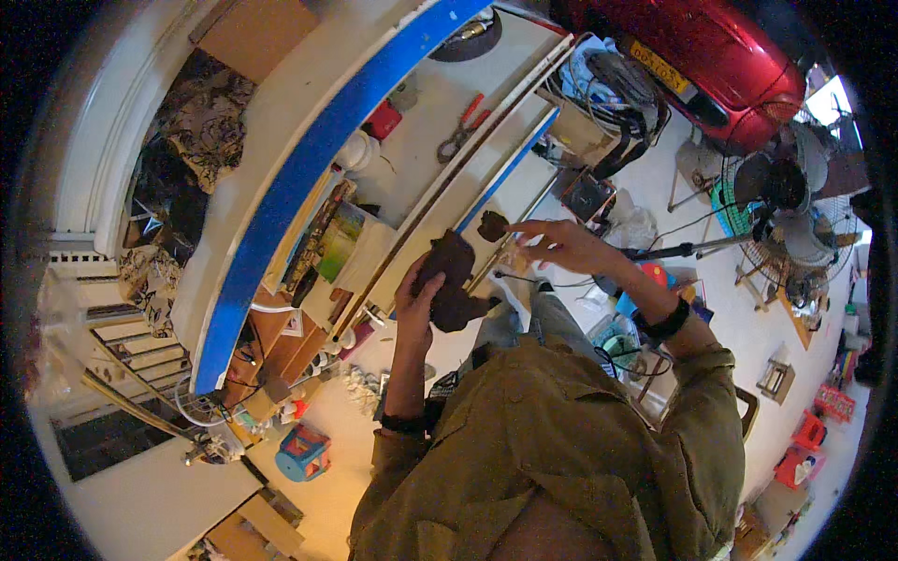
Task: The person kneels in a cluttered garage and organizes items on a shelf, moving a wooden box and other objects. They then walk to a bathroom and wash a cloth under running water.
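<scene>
In front of my body, my left hand grips a large dark brown piece by its left edge, with the thumb over its face. The piece has an irregular, knobbly outline; its exact kind and material I cannot make out. My right hand is raised to the right of it, fingers reaching left. At its fingertips is a small dark brown lump, apart from the large piece. Both dark things are up against the pale shelves behind them.
A long blue-edged white counter curves along the left. Red-handled pliers lie on a shelf. To the right stand a fan and a red car; cables and clutter cover the floor nearby. A blue stool stands lower left.
</scene>
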Demonstrator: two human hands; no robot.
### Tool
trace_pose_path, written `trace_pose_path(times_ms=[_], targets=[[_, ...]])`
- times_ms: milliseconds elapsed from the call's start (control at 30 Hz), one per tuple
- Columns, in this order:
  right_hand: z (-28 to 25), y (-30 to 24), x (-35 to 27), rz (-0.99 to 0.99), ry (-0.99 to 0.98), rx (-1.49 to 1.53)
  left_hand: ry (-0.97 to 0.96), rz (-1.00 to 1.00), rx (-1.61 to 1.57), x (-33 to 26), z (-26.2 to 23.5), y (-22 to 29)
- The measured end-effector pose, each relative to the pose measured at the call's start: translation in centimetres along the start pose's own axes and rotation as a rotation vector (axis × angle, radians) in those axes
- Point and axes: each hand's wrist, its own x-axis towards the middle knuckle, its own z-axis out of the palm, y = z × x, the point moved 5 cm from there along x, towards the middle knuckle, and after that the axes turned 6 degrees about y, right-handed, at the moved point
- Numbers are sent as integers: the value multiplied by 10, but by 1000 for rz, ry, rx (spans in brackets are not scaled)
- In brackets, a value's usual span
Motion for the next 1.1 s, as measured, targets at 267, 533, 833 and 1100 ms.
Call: trace_pose_path(times_ms=[267, 533, 833, 1100], targets=[[67, 21, -19, -203, 230, 205, -383, 36, 208, -34, 65, -10], [50, 52, -97, 207, 332, 452, -306, -172, 276, -62, 73, -57], [34, 98, -187, 59, 732, 344, -252, -398, 332, -99, 94, -118], [86, 99, -224, 183, 533, 1160, -409, -517, 142, -145, 124, -160]])
